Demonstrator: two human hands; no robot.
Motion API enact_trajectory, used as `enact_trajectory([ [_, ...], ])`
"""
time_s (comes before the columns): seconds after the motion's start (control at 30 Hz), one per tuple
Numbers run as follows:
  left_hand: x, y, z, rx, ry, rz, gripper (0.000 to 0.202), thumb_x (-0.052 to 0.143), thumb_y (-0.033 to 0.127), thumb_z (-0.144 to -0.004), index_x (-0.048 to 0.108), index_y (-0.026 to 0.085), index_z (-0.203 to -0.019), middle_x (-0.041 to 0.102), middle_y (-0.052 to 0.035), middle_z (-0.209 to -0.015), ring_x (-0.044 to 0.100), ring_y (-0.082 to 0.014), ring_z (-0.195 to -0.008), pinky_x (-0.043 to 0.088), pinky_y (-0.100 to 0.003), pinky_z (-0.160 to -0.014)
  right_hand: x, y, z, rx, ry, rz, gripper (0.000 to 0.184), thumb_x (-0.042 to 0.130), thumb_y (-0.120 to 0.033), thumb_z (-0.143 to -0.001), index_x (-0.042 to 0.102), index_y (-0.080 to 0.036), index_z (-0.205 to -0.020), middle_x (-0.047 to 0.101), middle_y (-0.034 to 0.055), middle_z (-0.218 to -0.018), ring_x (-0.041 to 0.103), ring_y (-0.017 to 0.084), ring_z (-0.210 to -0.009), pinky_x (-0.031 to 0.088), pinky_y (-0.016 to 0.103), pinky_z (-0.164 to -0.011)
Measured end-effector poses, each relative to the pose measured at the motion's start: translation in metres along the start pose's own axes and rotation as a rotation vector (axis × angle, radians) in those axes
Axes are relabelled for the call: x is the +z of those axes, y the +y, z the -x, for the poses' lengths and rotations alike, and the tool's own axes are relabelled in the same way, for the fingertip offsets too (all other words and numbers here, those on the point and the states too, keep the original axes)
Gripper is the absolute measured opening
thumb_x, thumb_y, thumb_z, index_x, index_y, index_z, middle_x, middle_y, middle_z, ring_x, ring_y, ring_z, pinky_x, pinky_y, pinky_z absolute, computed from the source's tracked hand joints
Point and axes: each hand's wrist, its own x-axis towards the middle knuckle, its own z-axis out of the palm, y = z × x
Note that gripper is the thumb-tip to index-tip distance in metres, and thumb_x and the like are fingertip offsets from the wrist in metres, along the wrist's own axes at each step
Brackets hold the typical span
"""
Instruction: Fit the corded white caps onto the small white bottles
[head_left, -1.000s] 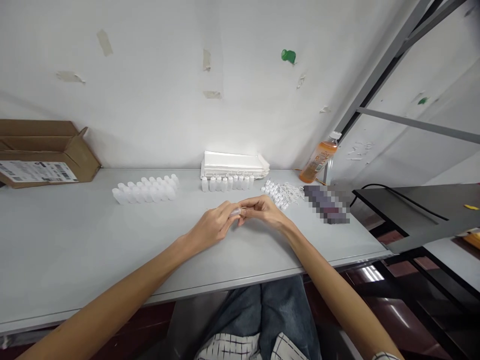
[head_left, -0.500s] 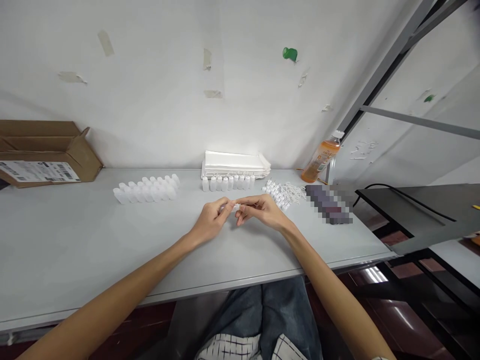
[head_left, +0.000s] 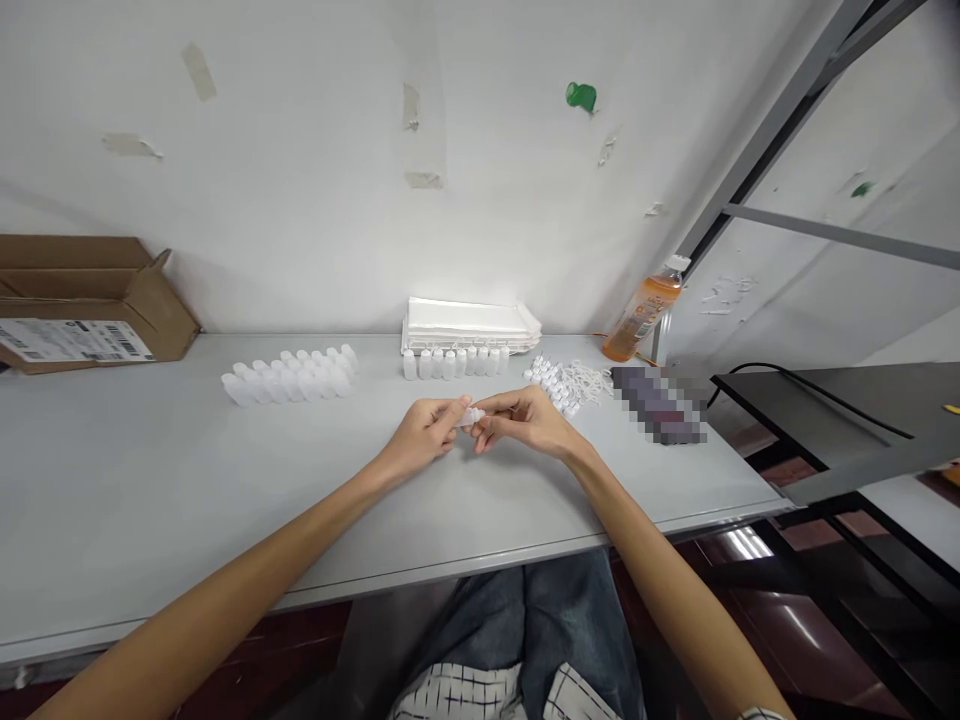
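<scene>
My left hand (head_left: 421,438) and my right hand (head_left: 521,423) meet over the middle of the grey table (head_left: 150,490). Between their fingertips is one small translucent bottle (head_left: 472,416), pinched by both hands. Behind them stands a short row of upright small bottles (head_left: 453,363). A pile of small white caps with loops (head_left: 564,384) lies just right of my right hand. Several bottles lying in two rows (head_left: 289,377) sit to the left.
A stack of white sheets (head_left: 469,324) lies against the wall. An orange drink bottle (head_left: 640,314) leans at the back right, next to a blurred-out object (head_left: 658,403). An open cardboard box (head_left: 82,313) is at far left. A dark table with a cable (head_left: 825,420) stands to the right.
Both hands stayed together on the small bottle, with the fingers shifting slightly around it. The view tilted a little.
</scene>
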Motion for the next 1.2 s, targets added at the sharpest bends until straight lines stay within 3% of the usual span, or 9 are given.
enact_trajectory([
  [0.17,-0.001,0.004,0.001,-0.079,-0.001,-0.022,0.053,0.048,0.058,-0.086,0.045,0.015,-0.055,0.022,0.0079,-0.045,0.023,-0.0043,-0.039,0.020,-0.021,-0.040,-0.001,0.007,0.000,0.028,-0.003,-0.018,0.035,0.073,-0.040,-0.073,0.073,-0.010,-0.091,0.071,0.0075,-0.073,0.071,0.021,-0.063,0.060,0.033,-0.061],
  [0.47,-0.004,0.003,0.000,-0.174,-0.027,0.003,0.051,0.048,0.051,-0.088,0.039,0.016,-0.052,0.026,0.0065,-0.044,0.024,-0.0031,-0.037,0.017,-0.020,-0.040,0.005,0.004,0.001,0.036,-0.019,0.068,0.036,0.069,-0.043,-0.076,0.072,-0.008,-0.082,0.071,0.0091,-0.072,0.071,0.022,-0.063,0.059,0.035,-0.063],
  [0.8,-0.001,0.011,0.003,-0.413,-0.068,0.131,0.046,0.045,0.042,-0.088,0.035,0.018,-0.050,0.017,0.0083,-0.040,0.019,-0.0036,-0.032,0.014,-0.019,-0.037,0.005,0.003,0.001,0.099,-0.045,0.085,0.022,0.068,-0.030,-0.071,0.071,-0.011,-0.080,0.070,0.0053,-0.067,0.070,0.020,-0.060,0.057,0.030,-0.061],
  [0.97,-0.002,0.012,0.003,-0.421,-0.063,0.150,0.046,0.045,0.041,-0.088,0.034,0.018,-0.050,0.018,0.0083,-0.041,0.020,-0.0035,-0.032,0.016,-0.018,-0.036,0.007,0.004,0.001,0.064,-0.027,0.123,0.020,0.065,-0.025,-0.071,0.071,-0.010,-0.082,0.070,0.0045,-0.067,0.070,0.019,-0.060,0.056,0.029,-0.061],
  [1.2,-0.002,0.007,0.002,-0.390,-0.031,0.103,0.047,0.042,0.043,-0.091,0.035,0.018,-0.052,0.020,0.0083,-0.041,0.022,-0.0039,-0.032,0.018,-0.018,-0.035,0.011,0.004,0.001,0.035,-0.011,0.163,0.026,0.064,-0.034,-0.075,0.071,-0.010,-0.081,0.069,0.0055,-0.068,0.070,0.020,-0.061,0.056,0.030,-0.062],
])
